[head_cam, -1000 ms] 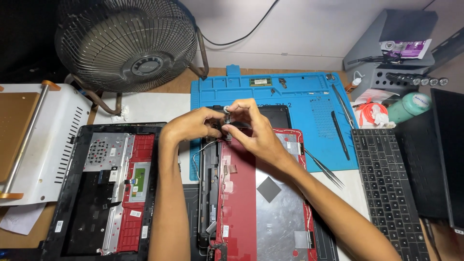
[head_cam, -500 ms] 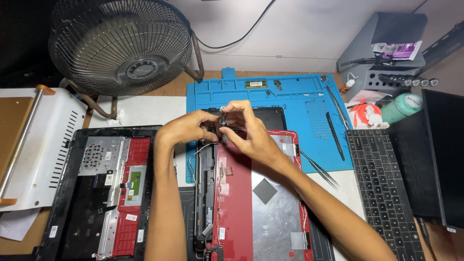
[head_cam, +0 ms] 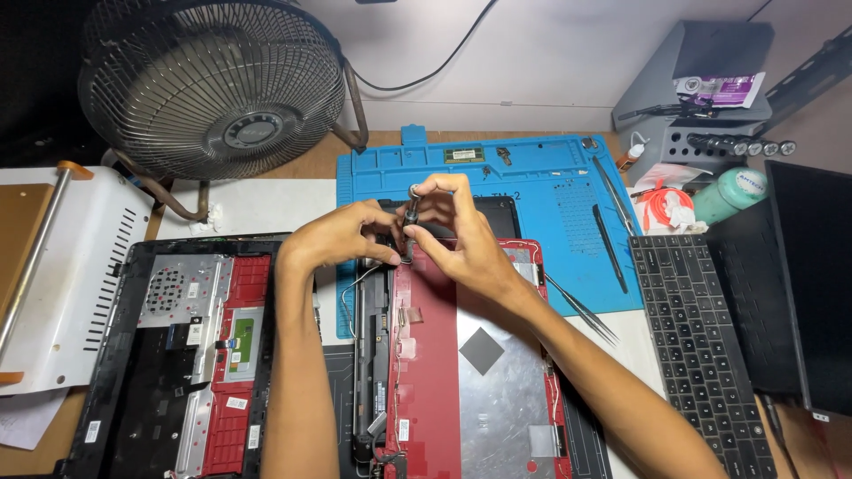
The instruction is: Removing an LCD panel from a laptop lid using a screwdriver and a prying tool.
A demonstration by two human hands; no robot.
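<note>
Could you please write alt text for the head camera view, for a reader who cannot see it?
Two hands, left hand and right hand, hold a small screwdriver upright at the top edge of a red laptop lid on a blue work mat. An opened laptop base lies left, a loose keyboard right, a fan behind.
</note>
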